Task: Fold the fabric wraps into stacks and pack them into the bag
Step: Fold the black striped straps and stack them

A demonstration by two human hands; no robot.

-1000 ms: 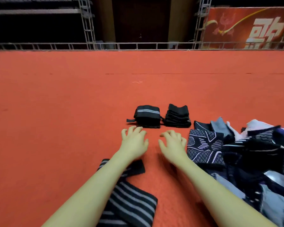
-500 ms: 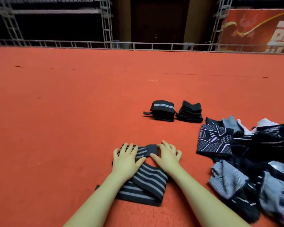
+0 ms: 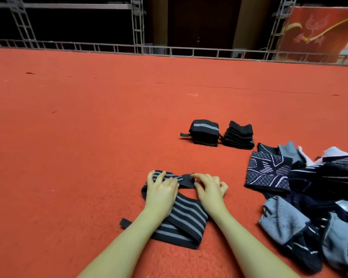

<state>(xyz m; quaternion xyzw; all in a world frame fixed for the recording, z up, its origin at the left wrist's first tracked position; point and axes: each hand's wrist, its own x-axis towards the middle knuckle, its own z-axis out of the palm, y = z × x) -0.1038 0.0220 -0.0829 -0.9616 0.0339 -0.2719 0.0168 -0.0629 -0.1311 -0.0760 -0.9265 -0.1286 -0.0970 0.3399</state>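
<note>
On the red carpeted floor (image 3: 88, 157), in the near middle, lies a black fabric wrap with grey stripes (image 3: 186, 219), partly folded, a black tab sticking out at its near left. The left hand (image 3: 161, 192) rests flat on the wrap's far left part, fingers spread and straight. Just right of it, the right hand (image 3: 208, 188) has its fingers curled, the tips pinching the wrap's plain black end. Farther off and to the right stand two folded stacks side by side: a black stack with a grey band (image 3: 204, 133) and a plain black stack (image 3: 238, 135). At the right edge sprawls a loose pile of dark patterned and grey fabric wraps (image 3: 309, 197).
</note>
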